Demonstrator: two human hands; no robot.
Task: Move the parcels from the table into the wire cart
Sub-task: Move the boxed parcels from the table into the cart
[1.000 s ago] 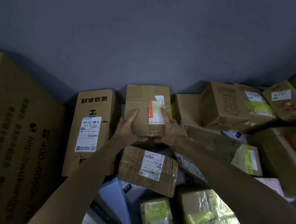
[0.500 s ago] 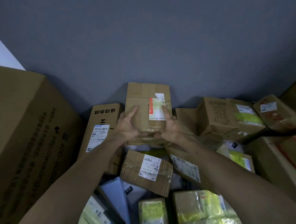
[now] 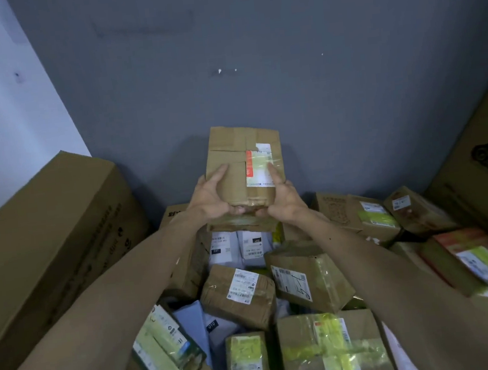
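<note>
A brown cardboard parcel (image 3: 235,167) with a white and red label is held up in front of the grey wall, above the pile. My left hand (image 3: 210,198) grips its lower left side, thumb on the front face. My right hand (image 3: 282,197) grips its lower right side, thumb on the label. Below lies a heap of parcels: a taped brown box (image 3: 238,294), a second brown box (image 3: 308,277), white mailers (image 3: 236,245) and boxes with yellow-green tape (image 3: 330,349). No wire cart is in view.
A large cardboard carton (image 3: 47,233) stands at the left against the wall. Another big carton (image 3: 479,162) rises at the right edge. More labelled boxes (image 3: 368,214) lie at the back right. The grey wall is close behind the pile.
Both hands have lifted the brown parcel up off the pile, and it is now raised against the wall. The view has tilted upward, showing more wall.
</note>
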